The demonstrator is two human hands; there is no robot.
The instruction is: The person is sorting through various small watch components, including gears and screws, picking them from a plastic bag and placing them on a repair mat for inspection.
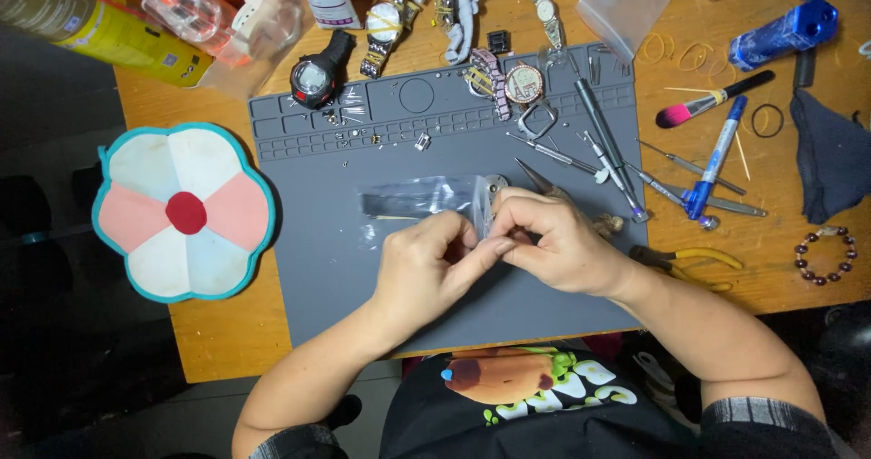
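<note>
Grey silicone work mat (454,278) spreads under you on the wooden bench (227,332), and both hands meet at its middle. Your left hand (426,273) pinches the mouth of a small clear plastic bag (422,198), fingers closed on its edge; the bag lies flat on the mat, stretching away to the left, probably so the opening stays put. Your right hand (558,241) closes its fingers on the same edge from the right, thumb to thumb with the left. What sits between the fingertips is too small to tell. A round metal piece (494,183) peeks out just beyond the bag's mouth.

Tools fan out on the right, within easy reach: thin screwdrivers (603,146), pointed tweezers (537,178), a blue pen (712,160), a pink-tipped brush (712,101), yellow-handled pliers (694,261) near your right wrist. Far along the mat, a black digital watch (318,73) and a jewelled watch (522,83) lie parked. On the left, a flower-shaped cushion (184,212) overhangs the bench edge.
</note>
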